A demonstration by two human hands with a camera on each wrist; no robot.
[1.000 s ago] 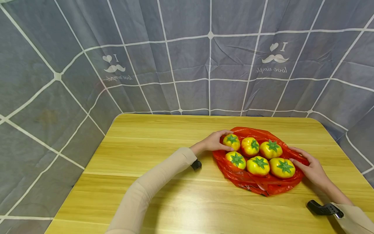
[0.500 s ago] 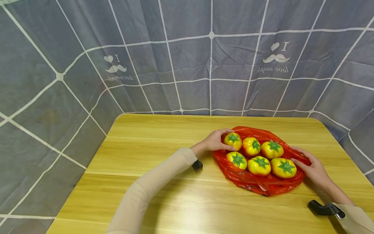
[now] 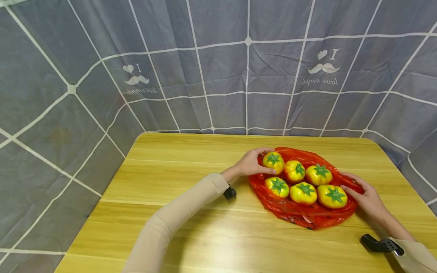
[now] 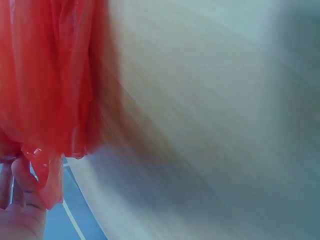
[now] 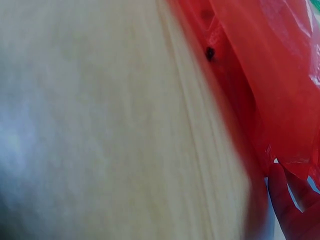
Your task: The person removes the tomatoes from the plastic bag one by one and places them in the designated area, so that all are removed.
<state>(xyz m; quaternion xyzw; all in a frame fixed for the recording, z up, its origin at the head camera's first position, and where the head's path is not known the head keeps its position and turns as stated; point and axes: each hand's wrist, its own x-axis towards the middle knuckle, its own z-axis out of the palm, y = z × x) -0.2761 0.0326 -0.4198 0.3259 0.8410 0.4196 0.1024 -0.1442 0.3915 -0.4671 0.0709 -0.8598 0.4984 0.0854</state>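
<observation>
Several glossy yellow-and-red tomatoes with green star-shaped tops sit in two rows on a spread red plastic bag (image 3: 290, 212) at the table's right. My left hand (image 3: 248, 163) grips the back-left tomato (image 3: 273, 163), thumb on its near side and fingers behind it. At the bag's right edge, my right hand (image 3: 370, 201) holds the red plastic, its thumb beside the front-right tomato (image 3: 332, 196). The left wrist view shows fingers (image 4: 25, 185) under hanging folds of the bag. In the right wrist view, fingers (image 5: 282, 195) lie against the bag's underside; the tomatoes are mostly hidden there.
The wooden table (image 3: 164, 170) has rounded far corners. Behind and to the left hangs a grey curtain (image 3: 222, 72) with white grid lines. A black strap (image 3: 380, 243) is on the right wrist.
The back-left tomato has shifted slightly away and to the right with my left hand. My right hand stays at the bag's edge, and the view has drifted slightly.
</observation>
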